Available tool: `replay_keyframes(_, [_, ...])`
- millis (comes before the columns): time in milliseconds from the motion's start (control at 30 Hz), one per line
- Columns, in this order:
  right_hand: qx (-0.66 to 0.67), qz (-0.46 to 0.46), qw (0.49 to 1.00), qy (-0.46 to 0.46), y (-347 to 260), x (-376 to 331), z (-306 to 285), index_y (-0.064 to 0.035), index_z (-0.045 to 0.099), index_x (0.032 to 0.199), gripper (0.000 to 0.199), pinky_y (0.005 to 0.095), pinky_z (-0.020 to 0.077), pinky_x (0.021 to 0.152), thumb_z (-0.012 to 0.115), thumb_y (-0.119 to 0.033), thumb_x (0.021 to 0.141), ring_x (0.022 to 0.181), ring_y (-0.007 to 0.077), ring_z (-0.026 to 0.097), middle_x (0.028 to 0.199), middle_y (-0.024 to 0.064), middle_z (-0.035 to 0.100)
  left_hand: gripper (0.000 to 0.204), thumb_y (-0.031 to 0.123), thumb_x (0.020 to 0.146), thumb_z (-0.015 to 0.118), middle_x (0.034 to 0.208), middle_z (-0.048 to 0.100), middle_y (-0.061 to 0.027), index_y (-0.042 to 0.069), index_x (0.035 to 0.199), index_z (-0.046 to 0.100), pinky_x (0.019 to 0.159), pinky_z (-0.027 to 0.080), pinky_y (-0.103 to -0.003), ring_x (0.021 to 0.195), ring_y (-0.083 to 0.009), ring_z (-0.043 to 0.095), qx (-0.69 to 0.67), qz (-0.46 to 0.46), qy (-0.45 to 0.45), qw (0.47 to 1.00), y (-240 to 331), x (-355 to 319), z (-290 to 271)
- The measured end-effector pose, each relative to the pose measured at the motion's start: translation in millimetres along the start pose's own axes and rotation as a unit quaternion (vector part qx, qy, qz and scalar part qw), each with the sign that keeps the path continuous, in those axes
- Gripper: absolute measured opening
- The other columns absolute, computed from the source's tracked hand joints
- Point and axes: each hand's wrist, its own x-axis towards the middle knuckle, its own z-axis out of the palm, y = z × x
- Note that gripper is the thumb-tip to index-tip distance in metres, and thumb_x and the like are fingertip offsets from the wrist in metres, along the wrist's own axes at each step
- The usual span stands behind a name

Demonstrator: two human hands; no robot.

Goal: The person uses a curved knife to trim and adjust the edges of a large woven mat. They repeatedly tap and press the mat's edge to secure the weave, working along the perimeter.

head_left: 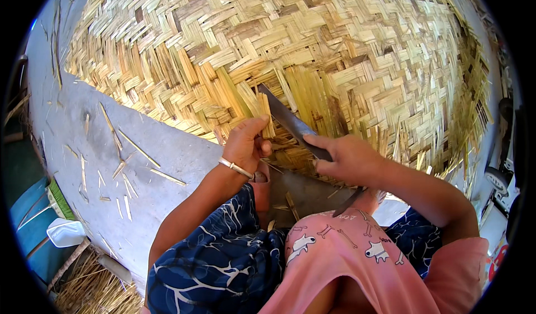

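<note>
A large woven mat (385,74) of split, yellowish bamboo-like strips lies in front of me. At its near edge, my left hand (245,141), with a pale bangle on the wrist, pinches the end of a strip (267,110). My right hand (352,158) is closed round the dark handle end of a long-bladed knife (283,114). The blade points up and left over the mat, its tip right beside the pinched strip. Below my right hand hangs a dark curved piece (348,203); I cannot tell whether it belongs to the knife.
Loose split strips (138,149) are scattered over the grey floor (167,213) on the left. Farther left are a green-bristled brush (60,199), a white plastic container (66,233) and a straw pile (100,289). A small wheel (496,180) stands at the right edge.
</note>
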Motion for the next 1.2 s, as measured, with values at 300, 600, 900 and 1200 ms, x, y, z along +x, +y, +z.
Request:
replay_keyframes(300, [-0.006, -0.022, 0.999, 0.044, -4, 0, 7, -0.0127, 0.052, 0.132, 0.056, 0.0435, 0.0495, 0.065, 0.060, -0.031, 0.080, 0.065, 0.0363, 0.062, 0.071, 0.0213, 0.062, 0.012, 0.018, 0.086, 0.064, 0.065, 0.055, -0.0016, 0.009, 0.081, 0.058, 0.039, 0.037, -0.025, 0.044, -0.0129, 0.047, 0.037, -0.051, -0.011, 0.998, -9, -3, 7])
replay_keyframes(600, [-0.007, 0.020, 1.000, -0.021, -13, -4, -15, -0.0101, 0.050, 0.132, 0.056, 0.0437, 0.0500, 0.071, 0.057, -0.031, 0.081, 0.078, 0.0369, 0.064, 0.081, 0.0207, 0.065, 0.011, 0.020, 0.087, 0.061, 0.075, 0.061, 0.0001, 0.011, 0.093, 0.060, 0.045, 0.036, -0.024, 0.049, -0.0108, 0.045, 0.038, -0.059, 0.000, 0.998, -6, -1, 7])
replay_keyframes(900, [-0.137, -0.039, 0.980, 0.140, 15, 47, 34, -0.0173, 0.047, 0.134, 0.056, 0.0479, 0.0489, 0.058, 0.060, -0.031, 0.081, 0.062, 0.0353, 0.062, 0.071, 0.0159, 0.065, 0.022, 0.025, 0.089, 0.060, 0.066, 0.060, -0.0058, 0.003, 0.085, 0.058, 0.040, 0.047, -0.027, 0.048, -0.0162, 0.060, 0.096, 0.049, 0.061, 0.992, 3, 44, 10])
replay_keyframes(1200, [-0.170, -0.053, 0.967, 0.183, 20, 51, 39, -0.0153, 0.051, 0.129, 0.051, 0.0462, 0.0491, 0.053, 0.057, -0.027, 0.081, 0.059, 0.0325, 0.063, 0.067, 0.0143, 0.065, 0.034, 0.035, 0.084, 0.069, 0.058, 0.061, -0.0084, 0.003, 0.074, 0.062, 0.043, 0.047, -0.031, 0.049, -0.0194, 0.062, 0.355, 0.137, 0.056, 0.923, 19, 40, 7])
